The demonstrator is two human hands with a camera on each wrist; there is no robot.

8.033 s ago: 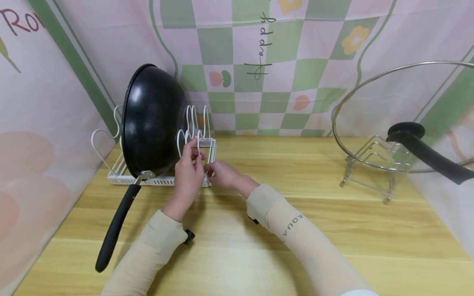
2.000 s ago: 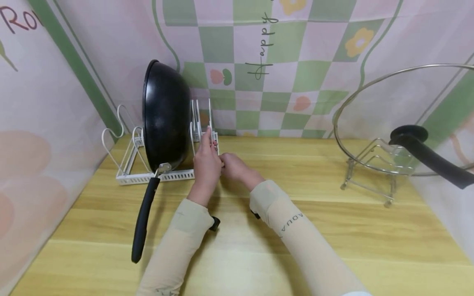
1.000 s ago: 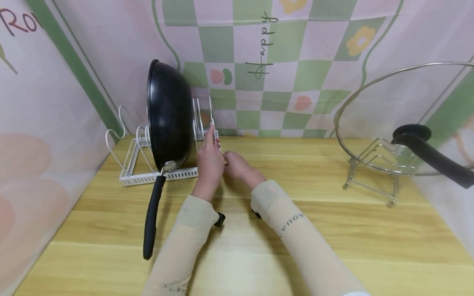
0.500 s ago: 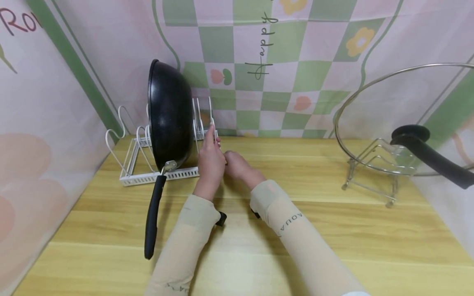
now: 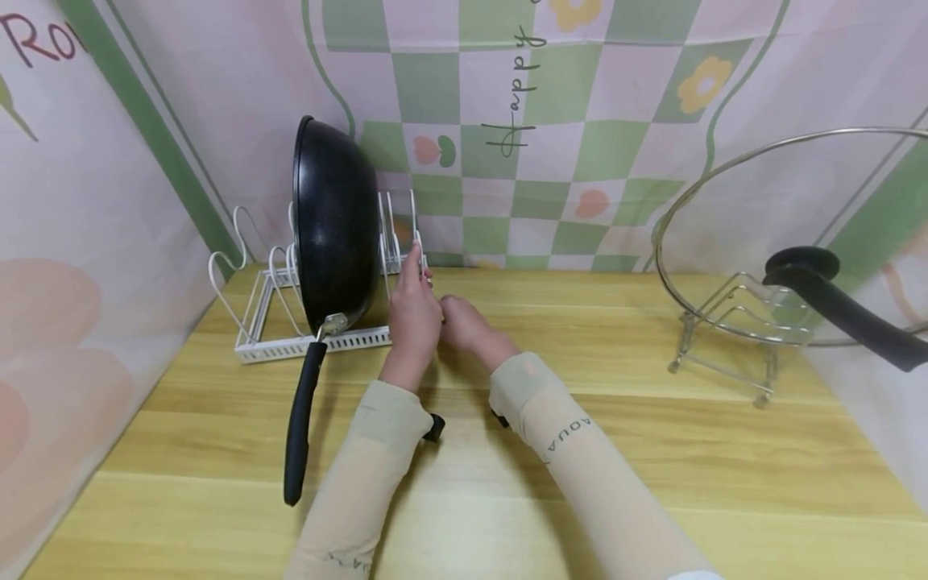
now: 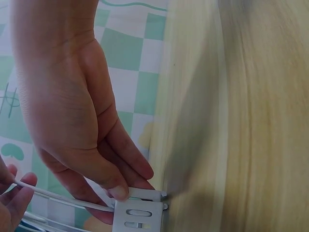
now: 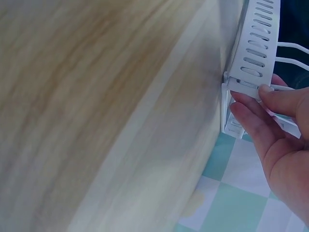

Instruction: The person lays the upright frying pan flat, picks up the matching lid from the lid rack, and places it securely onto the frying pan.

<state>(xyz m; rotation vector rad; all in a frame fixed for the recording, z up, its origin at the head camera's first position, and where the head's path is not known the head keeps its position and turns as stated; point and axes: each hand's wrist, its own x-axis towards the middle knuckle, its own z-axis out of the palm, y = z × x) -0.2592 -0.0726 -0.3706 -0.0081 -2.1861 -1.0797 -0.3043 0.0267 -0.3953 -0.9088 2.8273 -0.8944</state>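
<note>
A white pan rack (image 5: pixel 271 350) with upright wire dividers stands at the left of the table. Tilted on its side among the dividers is a black wok (image 5: pixel 337 225), its black handle (image 5: pixel 300 435) hanging out past the rack's front. At the rack's right end, my left hand (image 5: pixel 415 322) pinches a wire divider between thumb and fingers; its fingertips (image 6: pixel 24 191) show on the white wire (image 6: pixel 72 202) in the left wrist view. My right hand (image 5: pixel 467 326) pinches the front right corner of the base, thumb on the slotted rail (image 7: pixel 258 43) in the right wrist view.
A glass lid (image 5: pixel 674 282) with a black handle (image 5: pixel 855 310) stands upright in a small metal rack (image 5: pixel 757 379) at the right. Behind is a checkered cloth backdrop (image 5: pixel 544 201). The wooden table (image 5: pixel 580 499) runs toward me.
Since the oldest frame, wok and rack have shifted right, the wok now more edge-on with a divider showing on its left. My hands moved slightly right too. In the last second almost nothing moved.
</note>
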